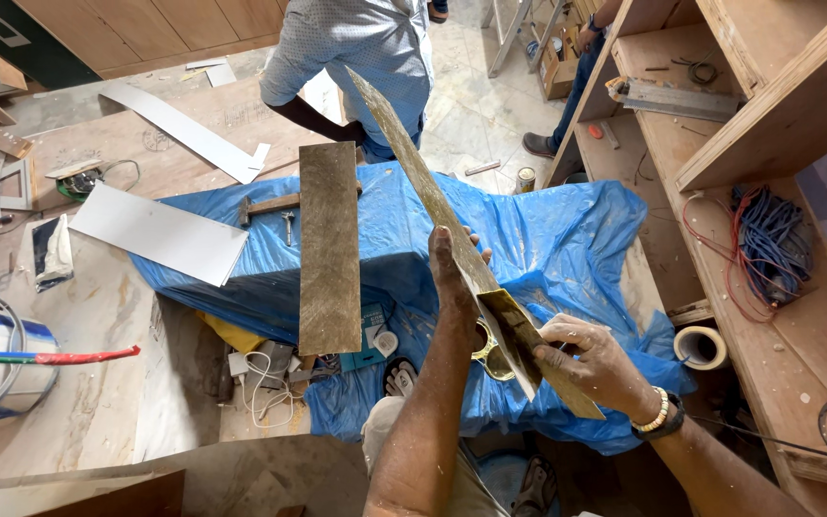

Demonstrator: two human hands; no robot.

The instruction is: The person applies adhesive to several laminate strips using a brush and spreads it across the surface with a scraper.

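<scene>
1. Two hands hold one long, narrow strip of laminate, tilted on edge and running from just below my wrists up toward the other person's blue shirt.
2. My left hand lies flat against the strip's side, fingers mostly hidden behind it; only the fingertips show past its far edge.
3. My right hand is closed around the strip's near end, thumb on top, the fingers underneath out of sight.
4. Something brass-coloured and round shows just under the strip between my hands; I cannot tell what it is.
5. The other person is cut off at the top of the frame; one hand rests at the far end of a second, wider plank lying across the blue tarpaulin.
6. A hammer lies on the tarp, its handle partly behind the plank.
7. The tarp covers the surface, so its edges are hard to make out.
8. To my right the wooden shelving stands close, with a tangle of blue and red wire and a tape roll near my right wrist.
9. To my left a white panel overhangs the tarp, with open plywood floor beyond.
</scene>
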